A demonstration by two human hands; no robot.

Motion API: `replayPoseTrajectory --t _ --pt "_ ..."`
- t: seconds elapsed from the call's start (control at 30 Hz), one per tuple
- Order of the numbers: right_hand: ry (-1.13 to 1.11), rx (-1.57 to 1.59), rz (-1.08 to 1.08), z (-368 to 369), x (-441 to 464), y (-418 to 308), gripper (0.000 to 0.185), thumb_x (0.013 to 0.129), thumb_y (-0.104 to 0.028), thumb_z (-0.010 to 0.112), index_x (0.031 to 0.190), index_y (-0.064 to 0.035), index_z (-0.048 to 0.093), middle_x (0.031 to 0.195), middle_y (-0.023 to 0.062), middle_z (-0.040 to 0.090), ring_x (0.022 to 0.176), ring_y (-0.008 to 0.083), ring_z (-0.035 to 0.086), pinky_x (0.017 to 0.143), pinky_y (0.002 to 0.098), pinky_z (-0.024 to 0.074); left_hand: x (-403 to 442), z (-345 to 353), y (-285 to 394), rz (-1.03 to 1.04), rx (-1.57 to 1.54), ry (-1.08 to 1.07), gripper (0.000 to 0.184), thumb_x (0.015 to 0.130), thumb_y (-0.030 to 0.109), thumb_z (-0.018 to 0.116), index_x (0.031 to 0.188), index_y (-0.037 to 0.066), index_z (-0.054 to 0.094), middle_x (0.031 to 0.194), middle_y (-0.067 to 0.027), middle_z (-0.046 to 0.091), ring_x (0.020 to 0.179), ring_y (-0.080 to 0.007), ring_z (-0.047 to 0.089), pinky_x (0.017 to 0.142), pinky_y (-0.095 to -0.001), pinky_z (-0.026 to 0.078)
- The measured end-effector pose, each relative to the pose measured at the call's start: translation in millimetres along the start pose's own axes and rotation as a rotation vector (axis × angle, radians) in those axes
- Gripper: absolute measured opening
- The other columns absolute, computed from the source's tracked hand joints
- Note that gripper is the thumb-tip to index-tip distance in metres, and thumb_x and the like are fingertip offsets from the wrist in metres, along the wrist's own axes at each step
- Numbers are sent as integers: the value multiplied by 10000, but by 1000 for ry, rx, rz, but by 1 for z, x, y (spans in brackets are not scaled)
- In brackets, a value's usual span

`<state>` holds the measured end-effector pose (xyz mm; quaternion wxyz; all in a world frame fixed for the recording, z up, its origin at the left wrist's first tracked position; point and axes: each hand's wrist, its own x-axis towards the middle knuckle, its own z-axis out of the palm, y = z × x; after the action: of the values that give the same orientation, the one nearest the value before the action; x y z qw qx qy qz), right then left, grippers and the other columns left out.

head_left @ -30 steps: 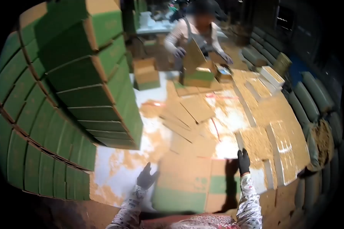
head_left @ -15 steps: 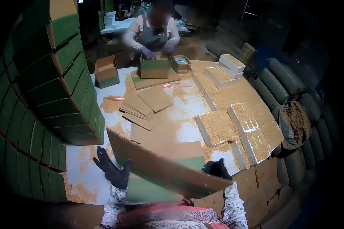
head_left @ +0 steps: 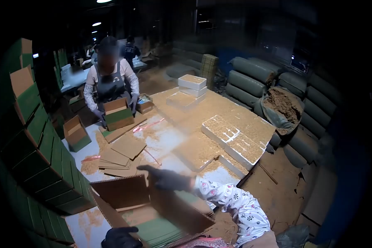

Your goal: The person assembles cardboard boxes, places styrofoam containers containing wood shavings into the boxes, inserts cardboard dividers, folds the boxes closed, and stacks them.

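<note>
A brown and green cardboard box (head_left: 120,189) stands opened out at the table's near edge, with its inside facing up. My left hand (head_left: 122,237), in a dark glove, is at the box's near left edge, its thumb stretched out over the rim; the other fingers are partly out of sight. My right hand (head_left: 166,178), gloved too, lies over the top of the box's right wall with the fingers stretched to the left. Beyond the box, flat cardboard pieces (head_left: 128,148) lie in a loose pile on the table.
Stacked green boxes (head_left: 49,165) rise on the left. Across the table a co-worker (head_left: 111,78) holds another box (head_left: 119,115). White trays filled with brown grains (head_left: 235,138) lie on the right. Full sacks (head_left: 248,76) are piled beyond the table.
The flat cardboard has been opened into a box. My right hand has moved inward across its wall, and my left hand has come down to its near edge. The view has turned right.
</note>
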<state>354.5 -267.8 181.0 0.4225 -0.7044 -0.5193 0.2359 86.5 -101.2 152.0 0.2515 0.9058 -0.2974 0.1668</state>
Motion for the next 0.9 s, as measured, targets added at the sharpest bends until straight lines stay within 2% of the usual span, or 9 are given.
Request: replayPoseTrajectory --t 0.1,0.17,0.23,0.3,0.5,0.57,0.63,0.77,0.9 --pt "291 -581 165 -31 -3 -3 475 664 -94 532 1136 -137 497 1013 208 517 827 324 557 714 421 449 35 -34 44 -431 282 -317 548 707 468 579 1094 82 544 633 -95 545 614 -276 563 583 -406 450" --pt "437 -1106 -246 -16 -12 21 254 716 -137 511 941 -54 596 1144 215 470 1010 321 495 895 574 300 40 -13 27 -848 512 -422 481 733 396 584 1098 87 542 680 -94 554 647 -269 564 595 -407 448" --pt "179 -977 -433 -7 -12 28 175 722 -146 504 769 -24 621 963 203 583 931 306 556 864 471 390 52 -9 5 -599 617 -182 500 744 374 567 1108 37 510 893 -147 539 858 -295 513 741 -434 377" --pt "-332 -900 -104 7 -20 -11 185 624 -167 554 659 5 615 655 178 602 649 334 606 550 394 489 70 24 -24 -465 680 33 658 696 495 562 1098 -20 480 1150 -216 454 1091 -389 396 950 -583 202" --pt "26 -613 -195 37 17 -24 251 720 -216 563 877 -21 591 899 145 599 883 299 553 750 382 456 49 43 -58 -318 568 -121 518 736 336 543 1111 -17 496 1102 -216 498 995 -329 477 938 -528 277" --pt "178 -570 -350 36 14 -14 356 719 -219 569 1016 -25 541 1011 133 559 957 295 507 820 366 425 45 -24 -43 -603 453 -112 428 786 269 509 1109 -12 517 1039 -200 542 936 -300 511 935 -475 313" --pt "344 -557 -405 30 5 -18 420 715 -214 576 1085 -27 508 1039 139 542 958 304 501 834 374 417 3 -54 -72 -704 346 350 581 847 319 484 1281 -26 315 1248 -196 404 1139 -310 398 977 -389 282" --pt "519 -515 -420 51 23 -12 566 736 -187 577 1228 -10 363 1177 191 445 1054 363 438 889 403 387 51 -41 -75 -685 -442 94 816 769 251 614 1350 -20 108 1397 -163 181 1289 -257 170 1033 -329 160" --pt "760 -17 -199 98 33 36 515 775 -131 548 1232 7 353 1226 219 405 1163 353 367 965 391 309 85 5 -29 -635 -442 183 852 733 233 637 1343 -30 103 1381 -198 192 1277 -278 188 1026 -352 165"
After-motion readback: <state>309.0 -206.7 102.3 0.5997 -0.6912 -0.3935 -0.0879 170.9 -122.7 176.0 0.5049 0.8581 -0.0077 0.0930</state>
